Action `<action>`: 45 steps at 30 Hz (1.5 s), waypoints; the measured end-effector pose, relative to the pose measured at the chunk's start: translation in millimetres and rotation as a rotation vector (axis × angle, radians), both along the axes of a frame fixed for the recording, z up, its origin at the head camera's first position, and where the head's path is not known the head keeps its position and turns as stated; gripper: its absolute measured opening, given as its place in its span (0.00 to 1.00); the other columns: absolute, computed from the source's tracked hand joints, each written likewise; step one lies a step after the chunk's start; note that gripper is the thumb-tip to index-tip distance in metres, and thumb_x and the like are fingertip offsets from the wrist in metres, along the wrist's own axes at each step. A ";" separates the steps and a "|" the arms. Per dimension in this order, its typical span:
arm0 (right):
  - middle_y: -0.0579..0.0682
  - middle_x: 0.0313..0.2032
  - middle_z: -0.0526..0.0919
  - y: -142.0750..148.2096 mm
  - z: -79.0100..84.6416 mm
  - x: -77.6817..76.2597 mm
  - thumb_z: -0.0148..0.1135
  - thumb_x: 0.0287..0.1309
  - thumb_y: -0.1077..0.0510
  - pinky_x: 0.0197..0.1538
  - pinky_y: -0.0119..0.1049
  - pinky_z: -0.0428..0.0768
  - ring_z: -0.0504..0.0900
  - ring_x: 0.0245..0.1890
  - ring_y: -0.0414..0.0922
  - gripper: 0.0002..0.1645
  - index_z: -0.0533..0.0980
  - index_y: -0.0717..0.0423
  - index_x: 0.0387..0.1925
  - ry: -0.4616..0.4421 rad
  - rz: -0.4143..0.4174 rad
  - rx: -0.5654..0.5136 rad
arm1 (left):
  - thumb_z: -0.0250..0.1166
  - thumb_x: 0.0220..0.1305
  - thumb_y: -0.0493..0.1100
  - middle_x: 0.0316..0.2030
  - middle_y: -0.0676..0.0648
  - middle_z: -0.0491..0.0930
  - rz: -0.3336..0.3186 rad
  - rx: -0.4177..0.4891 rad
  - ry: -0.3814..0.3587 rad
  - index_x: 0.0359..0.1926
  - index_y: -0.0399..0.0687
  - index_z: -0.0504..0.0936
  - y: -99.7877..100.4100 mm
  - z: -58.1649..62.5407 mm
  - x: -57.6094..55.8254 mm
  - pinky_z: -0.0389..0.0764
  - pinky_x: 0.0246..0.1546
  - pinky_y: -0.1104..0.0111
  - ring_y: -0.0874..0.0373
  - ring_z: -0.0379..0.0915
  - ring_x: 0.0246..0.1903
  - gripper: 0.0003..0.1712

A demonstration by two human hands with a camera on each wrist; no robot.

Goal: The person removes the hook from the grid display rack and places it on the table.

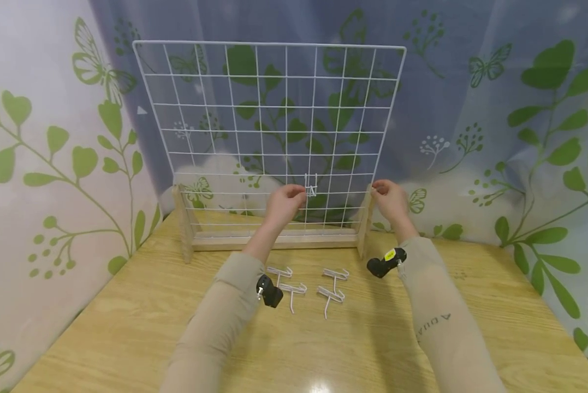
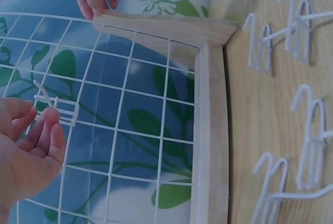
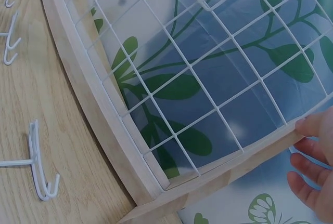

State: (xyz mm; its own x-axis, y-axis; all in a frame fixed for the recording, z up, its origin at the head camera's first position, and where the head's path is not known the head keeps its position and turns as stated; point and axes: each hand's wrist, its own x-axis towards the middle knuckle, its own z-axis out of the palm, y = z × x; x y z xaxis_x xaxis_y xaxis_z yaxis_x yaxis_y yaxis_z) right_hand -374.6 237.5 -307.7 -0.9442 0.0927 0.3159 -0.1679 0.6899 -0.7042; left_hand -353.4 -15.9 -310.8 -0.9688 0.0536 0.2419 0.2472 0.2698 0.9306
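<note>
A white wire hook [image 1: 311, 188] hangs on the white grid panel [image 1: 271, 131], right of its middle and low down. My left hand [image 1: 286, 205] is at the hook's left side. In the left wrist view, its loosely bent fingertips are right at the hook's upturned prong [image 2: 43, 94], with a gap between thumb and fingers. The panel stands upright in a wooden stand [image 1: 274, 244]. My right hand [image 1: 393, 204] holds the top of the stand's right upright [image 1: 366, 224]. In the right wrist view, one fingertip [image 3: 302, 126] lies on the wood while the other fingers curl at its outer side.
Several loose white hooks lie on the wooden table in front of the stand, among them a near right one [image 1: 331, 295] and a near left one [image 1: 292, 289]. Behind the stand hangs a leaf-and-butterfly patterned curtain [image 1: 451, 98].
</note>
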 end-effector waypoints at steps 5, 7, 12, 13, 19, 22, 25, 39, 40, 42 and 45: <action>0.64 0.44 0.77 -1.6 1.5 0.6 0.51 0.63 0.61 0.39 0.43 0.72 0.75 0.42 0.56 0.16 0.73 0.64 0.50 0.011 0.010 -0.007 | 0.58 0.64 0.40 0.38 0.41 0.81 0.005 -0.019 0.019 0.48 0.35 0.79 5.7 7.0 -5.1 0.76 0.33 0.71 0.54 0.77 0.33 0.15; 0.64 0.44 0.77 -2.4 2.6 0.8 0.51 0.63 0.61 0.40 0.44 0.72 0.75 0.42 0.57 0.16 0.73 0.64 0.51 0.015 0.014 -0.007 | 0.58 0.64 0.39 0.35 0.40 0.81 0.009 -0.009 0.028 0.47 0.33 0.79 8.2 8.4 -7.6 0.75 0.31 0.72 0.55 0.76 0.31 0.15; 0.63 0.43 0.77 -3.1 2.9 1.0 0.51 0.64 0.61 0.39 0.44 0.71 0.75 0.41 0.56 0.16 0.73 0.63 0.51 0.008 0.013 0.007 | 0.58 0.64 0.38 0.31 0.41 0.80 0.045 0.014 0.007 0.44 0.32 0.80 13.4 9.4 -10.1 0.71 0.25 0.75 0.60 0.73 0.26 0.13; 0.63 0.43 0.77 -2.9 2.5 1.0 0.51 0.64 0.61 0.39 0.43 0.71 0.75 0.41 0.56 0.16 0.73 0.63 0.50 0.007 0.011 0.011 | 0.58 0.64 0.38 0.31 0.41 0.80 0.052 0.022 -0.002 0.44 0.33 0.80 14.3 9.5 -9.9 0.71 0.24 0.76 0.60 0.72 0.26 0.13; 0.64 0.42 0.77 -0.6 -0.3 1.6 0.50 0.63 0.61 0.38 0.43 0.72 0.75 0.40 0.57 0.16 0.73 0.64 0.50 0.009 0.018 0.020 | 0.58 0.64 0.37 0.31 0.42 0.80 0.084 0.057 -0.032 0.44 0.32 0.80 19.8 8.8 -10.9 0.71 0.23 0.78 0.63 0.71 0.23 0.12; 0.65 0.43 0.77 0.9 -1.6 1.8 0.50 0.63 0.62 0.40 0.44 0.72 0.75 0.41 0.57 0.16 0.72 0.65 0.50 0.010 0.020 0.017 | 0.58 0.64 0.37 0.30 0.41 0.80 0.083 0.058 -0.026 0.44 0.32 0.80 23.1 9.1 -11.9 0.71 0.23 0.78 0.64 0.70 0.21 0.13; 0.65 0.43 0.77 2.0 -2.0 1.9 0.50 0.63 0.62 0.40 0.45 0.72 0.75 0.42 0.57 0.16 0.72 0.65 0.50 0.012 0.020 0.013 | 0.58 0.64 0.37 0.31 0.38 0.81 0.066 0.082 -0.024 0.43 0.31 0.80 26.7 10.1 -12.7 0.73 0.25 0.78 0.65 0.70 0.21 0.13; 0.64 0.44 0.76 1.2 -1.0 4.5 0.50 0.64 0.60 0.41 0.47 0.72 0.74 0.43 0.57 0.17 0.72 0.63 0.51 0.000 0.018 0.022 | 0.59 0.61 0.32 0.29 0.40 0.80 0.058 0.191 -0.095 0.42 0.29 0.80 32.8 9.0 -14.8 0.76 0.26 0.76 0.65 0.71 0.19 0.11; 0.64 0.44 0.77 0.9 -0.7 4.1 0.50 0.64 0.60 0.41 0.47 0.72 0.74 0.42 0.57 0.16 0.73 0.63 0.51 0.005 0.018 0.027 | 0.59 0.61 0.32 0.29 0.40 0.80 0.053 0.212 -0.103 0.43 0.28 0.80 32.7 9.2 -14.8 0.76 0.26 0.76 0.65 0.71 0.19 0.11; 0.64 0.43 0.77 0.6 -0.5 3.7 0.50 0.64 0.61 0.40 0.46 0.72 0.74 0.42 0.57 0.16 0.73 0.64 0.51 0.013 0.017 0.029 | 0.58 0.60 0.30 0.28 0.41 0.79 0.046 0.252 -0.115 0.44 0.26 0.79 32.2 9.6 -15.0 0.75 0.24 0.77 0.65 0.71 0.19 0.12; 0.63 0.42 0.77 0.8 -0.6 2.6 0.50 0.64 0.62 0.40 0.46 0.71 0.75 0.41 0.56 0.15 0.73 0.63 0.50 0.020 0.008 0.037 | 0.58 0.59 0.29 0.24 0.44 0.78 0.042 0.300 -0.123 0.44 0.25 0.78 31.5 10.6 -15.3 0.73 0.22 0.78 0.65 0.71 0.18 0.12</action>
